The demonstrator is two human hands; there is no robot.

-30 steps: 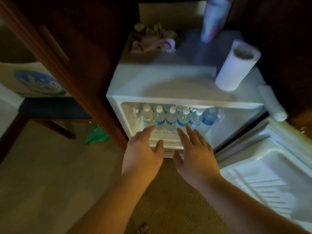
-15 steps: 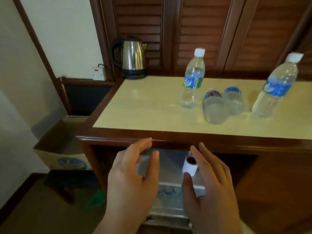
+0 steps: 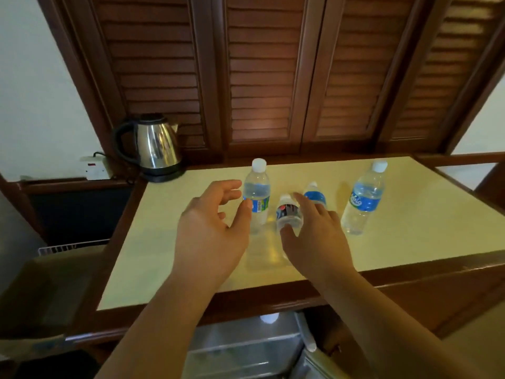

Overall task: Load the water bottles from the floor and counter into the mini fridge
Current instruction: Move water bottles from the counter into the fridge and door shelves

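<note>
Several water bottles stand on the cream counter [image 3: 410, 228]. The left bottle [image 3: 257, 196] has a white cap and blue-green label. A dark-labelled bottle [image 3: 289, 214] and a blue-labelled bottle [image 3: 314, 196] stand in the middle. Another blue-labelled bottle [image 3: 362, 199] stands at the right. My left hand [image 3: 211, 228] hovers with spread fingers just left of the left bottle, its thumb near the label. My right hand [image 3: 314, 236] reaches around the dark-labelled bottle, thumb at its front and fingers behind it. The mini fridge [image 3: 246, 348] shows below the counter edge.
A steel kettle [image 3: 155, 147] sits at the counter's back left by a wall socket [image 3: 95, 166]. Brown louvred doors [image 3: 262, 72] rise behind the counter. A cardboard box [image 3: 52, 291] stands at the lower left.
The view rose from the open fridge to the counter top. Both hands came up from the fridge shelf and moved forward over the counter to the bottles.
</note>
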